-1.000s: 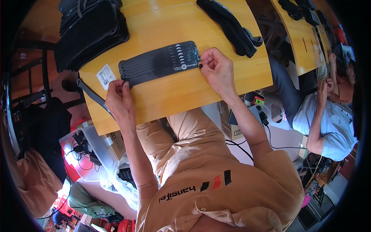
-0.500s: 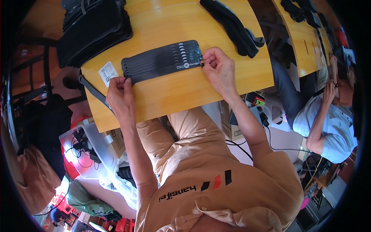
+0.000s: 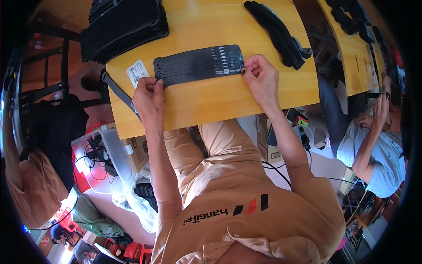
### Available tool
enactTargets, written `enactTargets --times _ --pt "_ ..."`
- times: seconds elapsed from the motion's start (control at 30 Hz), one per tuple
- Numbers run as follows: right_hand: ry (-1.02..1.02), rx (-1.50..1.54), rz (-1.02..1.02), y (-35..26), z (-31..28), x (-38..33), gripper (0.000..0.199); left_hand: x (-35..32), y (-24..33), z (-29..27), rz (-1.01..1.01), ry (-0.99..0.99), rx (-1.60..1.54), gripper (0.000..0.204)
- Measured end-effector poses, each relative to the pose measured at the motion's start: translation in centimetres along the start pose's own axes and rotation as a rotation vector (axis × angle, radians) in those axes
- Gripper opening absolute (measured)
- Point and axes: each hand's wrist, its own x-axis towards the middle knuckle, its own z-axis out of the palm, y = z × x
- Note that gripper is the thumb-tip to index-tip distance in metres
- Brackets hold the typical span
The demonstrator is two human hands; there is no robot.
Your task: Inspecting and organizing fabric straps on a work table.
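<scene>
A fanned stack of black straps [image 3: 189,67] lies on the table before me, overlapping so that the edges step toward me. White print runs along its right part. My left hand [image 3: 148,99] pinches the left end of the nearest strap between thumb and fingers. At the other end, my right hand [image 3: 263,81] has its fingertips closed on that strap's right tip. A single dark strap [image 3: 118,93] hangs over the table's left edge, beside my left wrist. Just above my left hand lies a white printed label [image 3: 137,73].
A thick pile of black straps [image 3: 125,31] occupies the table's far left. A black bundle [image 3: 279,35] lies far right on the yellow wooden table [image 3: 211,103]. A clear plastic bin [image 3: 99,169] with cables stands lower left. Another person [image 3: 369,149] sits on the right.
The whole view has shifted, so table and straps appear further right. Both hands keep hold of the nearest strap's ends, and the fanned stack looks unchanged.
</scene>
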Motion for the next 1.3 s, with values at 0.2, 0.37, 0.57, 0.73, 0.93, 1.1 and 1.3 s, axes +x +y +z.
enactTargets --times 0.2,0.37,0.57,0.73,0.93,1.1,1.3 --pt "0.004 -0.028 -0.032 -0.3 0.2 -0.1 0.013 0.3 -0.4 0.1 0.041 0.041 0.096 0.014" --pt "0.012 -0.058 -0.031 -0.3 0.1 -0.1 0.012 0.3 0.2 0.0 -0.037 0.007 0.019 0.013" --pt "0.016 -0.124 -0.001 -0.7 0.1 0.2 0.012 0.4 -0.1 0.1 -0.003 0.048 0.008 0.015" --pt "0.009 -0.13 0.047 -0.8 -0.1 0.3 0.01 0.4 -0.5 0.2 0.055 0.071 0.067 0.016" --pt "-0.004 -0.123 0.027 -0.7 -0.4 0.4 0.01 0.0 -0.9 0.1 0.222 0.13 0.138 0.013" --pt "0.002 -0.191 -0.274 -1.4 -1.4 -0.8 0.022 -2.4 1.8 -0.5 0.347 0.266 0.162 0.015" --pt "-0.202 -0.69 -0.613 -2.9 0.9 -3.2 0.054 -4.2 0.1 2.6 0.737 -0.067 0.514 0.065"
